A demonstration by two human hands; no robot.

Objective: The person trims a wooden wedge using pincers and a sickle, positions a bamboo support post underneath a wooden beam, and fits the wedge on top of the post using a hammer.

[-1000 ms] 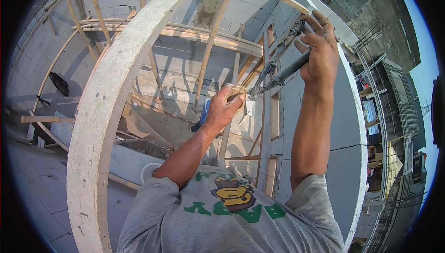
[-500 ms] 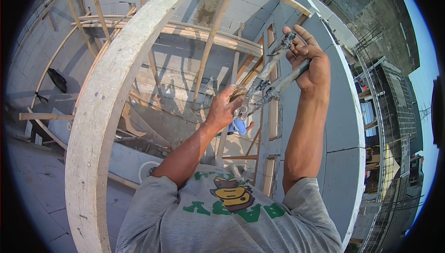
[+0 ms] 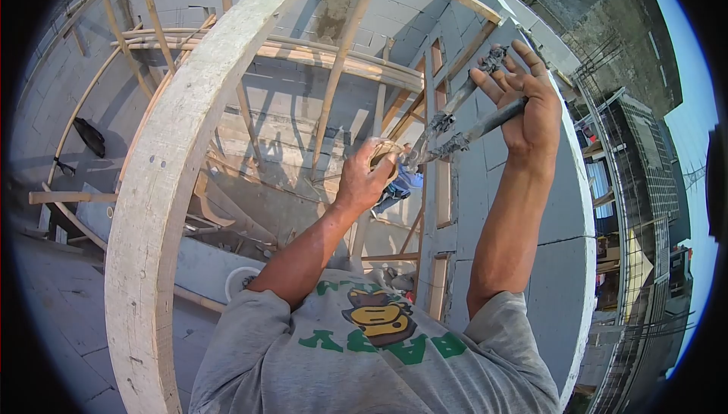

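Observation:
My right hand (image 3: 531,103), fingers partly spread, holds a two-handled tool (image 3: 493,123) by one of its grey, pipe-like handles. The other handle runs up to the fingertips. Torn, dark wrapping hangs in tatters at the handle ends and lower down, and the tool's narrow head points toward my left hand. My left hand (image 3: 362,175) is curled around a tan, ring-shaped thing (image 3: 385,152), like a roll of tape, beside the tool's head. I cannot tell exactly what the ring is.
A pale timber beam (image 3: 163,141) curves past on my left. Grey block wall (image 3: 561,262) rises at my right. Bamboo and wooden poles (image 3: 345,73) stand ahead. Below, a person in blue (image 3: 408,180) is partly hidden behind my left hand and the tool.
My right hand has moved right with the tool, drawing its head away from my left hand. The ring in my left hand shows more clearly. More of the person below is visible.

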